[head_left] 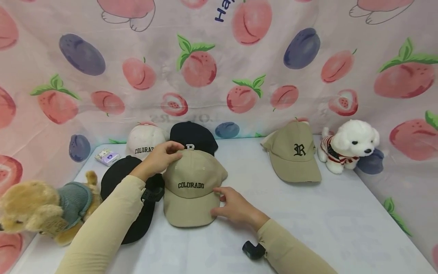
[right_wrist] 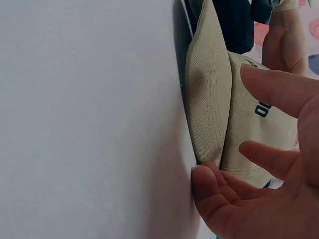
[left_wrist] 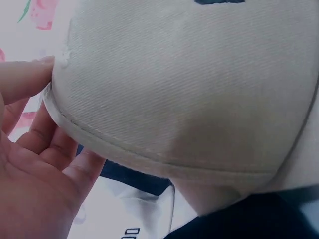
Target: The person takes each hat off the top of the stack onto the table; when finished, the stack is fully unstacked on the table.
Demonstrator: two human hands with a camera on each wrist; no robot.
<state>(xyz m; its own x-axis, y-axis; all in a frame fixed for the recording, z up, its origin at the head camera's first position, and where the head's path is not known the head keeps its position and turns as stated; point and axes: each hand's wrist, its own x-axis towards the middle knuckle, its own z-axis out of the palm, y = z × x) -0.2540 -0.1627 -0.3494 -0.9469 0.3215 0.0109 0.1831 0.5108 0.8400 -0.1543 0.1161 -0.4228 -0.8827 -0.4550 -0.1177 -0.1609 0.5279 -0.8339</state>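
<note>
A beige baseball cap (head_left: 191,190) lettered COLORADO lies in the middle left of the table, brim toward me. My left hand (head_left: 158,160) reaches to the top left of its crown. In the left wrist view, the thumb and fingers of that hand (left_wrist: 47,164) pinch the edge of the beige fabric (left_wrist: 164,99). At the cap's right side is my right hand (head_left: 239,207), thumb and index finger spread apart. The right wrist view shows lower fingertips (right_wrist: 204,181) touching the end of the brim (right_wrist: 207,94), while the thumb stays off it.
Behind the beige cap are a white cap (head_left: 145,137) and a navy cap (head_left: 193,135). A black cap (head_left: 137,228) lies under my left forearm. Toy dogs sit left (head_left: 30,201) and right (head_left: 352,140). Another beige cap (head_left: 295,154) and a small purple-white pack (head_left: 107,156) lie farther back.
</note>
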